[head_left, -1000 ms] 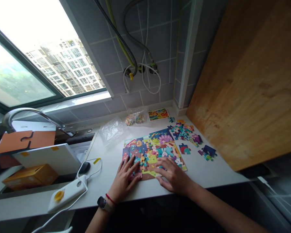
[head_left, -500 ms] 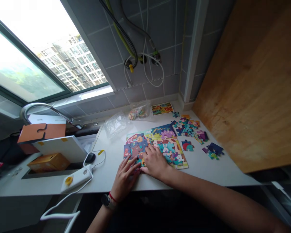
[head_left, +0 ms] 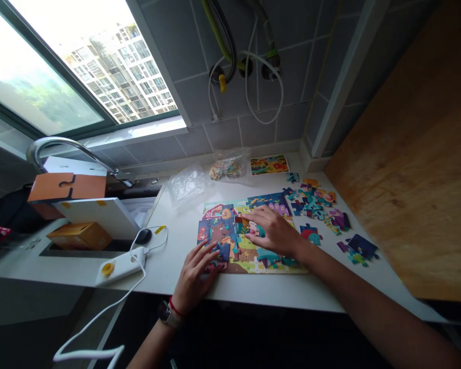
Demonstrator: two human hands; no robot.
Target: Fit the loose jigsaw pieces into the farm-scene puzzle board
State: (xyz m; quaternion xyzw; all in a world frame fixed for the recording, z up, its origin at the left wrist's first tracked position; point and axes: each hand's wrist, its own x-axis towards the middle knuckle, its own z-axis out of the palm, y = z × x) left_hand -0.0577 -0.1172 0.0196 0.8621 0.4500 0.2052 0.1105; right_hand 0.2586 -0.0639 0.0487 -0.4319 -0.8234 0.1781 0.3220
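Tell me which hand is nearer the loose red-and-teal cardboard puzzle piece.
Right. The right hand is left of the piece; the left hand is farther left.

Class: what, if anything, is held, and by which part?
The left hand rests on the puzzle, no grip visible; whether the right hand grips anything is unclear.

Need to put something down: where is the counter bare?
Between the clear plastic and left hand; narrowly, between right forearm and loose pieces. Crowded: right of the puzzle, and behind it around filled bag and picture card.
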